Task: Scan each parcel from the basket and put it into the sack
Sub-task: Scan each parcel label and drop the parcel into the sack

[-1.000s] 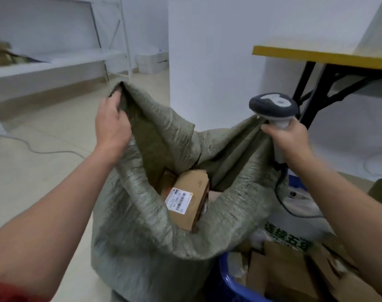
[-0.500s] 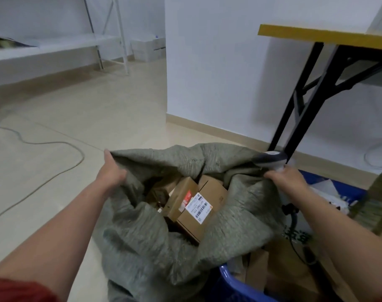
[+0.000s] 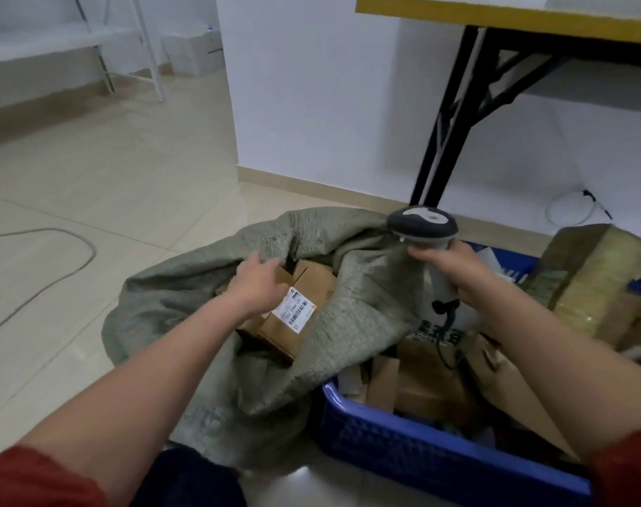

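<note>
A grey-green woven sack lies slumped on the floor with its mouth open. Several cardboard parcels sit inside it, and one brown box shows a white barcode label. My left hand hovers over these boxes with relaxed fingers and holds nothing. My right hand grips the handle of a grey barcode scanner at the sack's right edge, above the blue basket. More cardboard parcels lie in the basket.
A large tape-wrapped parcel stands at the basket's far right. A yellow-edged table with black legs stands behind, against a white wall. A cable runs over the tiled floor at left. White shelving is at far left.
The sack, held up a second ago, has sunk to the floor. My left hand let go of its rim and moved right over the boxes. My right hand lowered with the scanner.
</note>
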